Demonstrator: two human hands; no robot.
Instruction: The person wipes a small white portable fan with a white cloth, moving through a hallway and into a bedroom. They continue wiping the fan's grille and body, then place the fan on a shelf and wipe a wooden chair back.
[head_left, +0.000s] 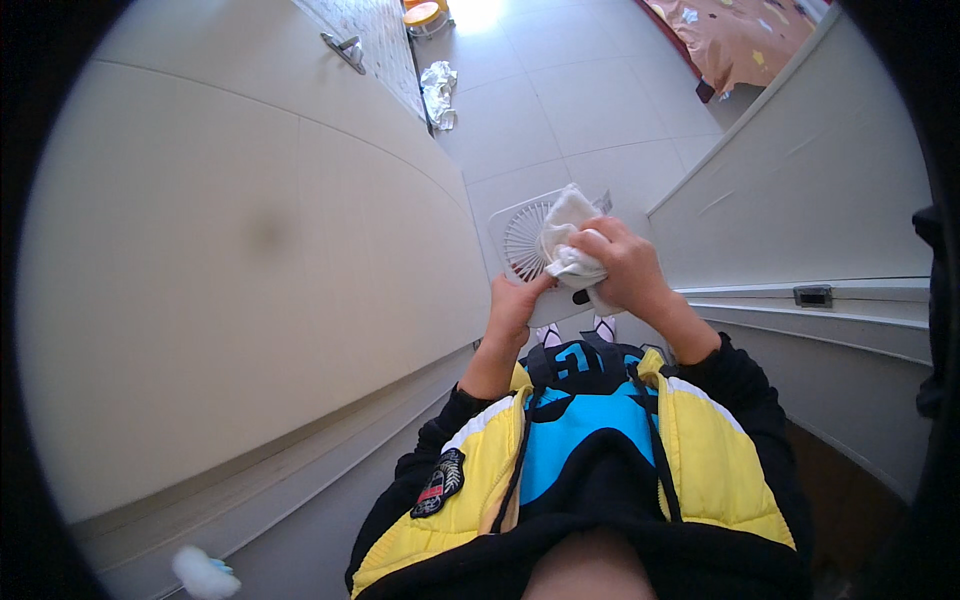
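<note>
In front of my body I hold a small white fan (523, 234) with a round slatted grille. My left hand (513, 306) grips its near left edge, the thumb lying over the face just below the grille. Bunched in my right hand (628, 264) is a white cloth (564, 219), pressed against the fan's right side and covering part of the grille. A dark oval spot (581, 297) shows on the lower casing beside the cloth. My left hand's other fingers are hidden beneath the fan.
A pale door (225, 247) with a metal handle (345, 54) stands open to the left. To the right is a white wall (795, 165) and a door frame with a strike plate (813, 296). Crumpled white cloth (439, 96) lies on the tiled floor (585, 97). A bed (739, 37) stands beyond.
</note>
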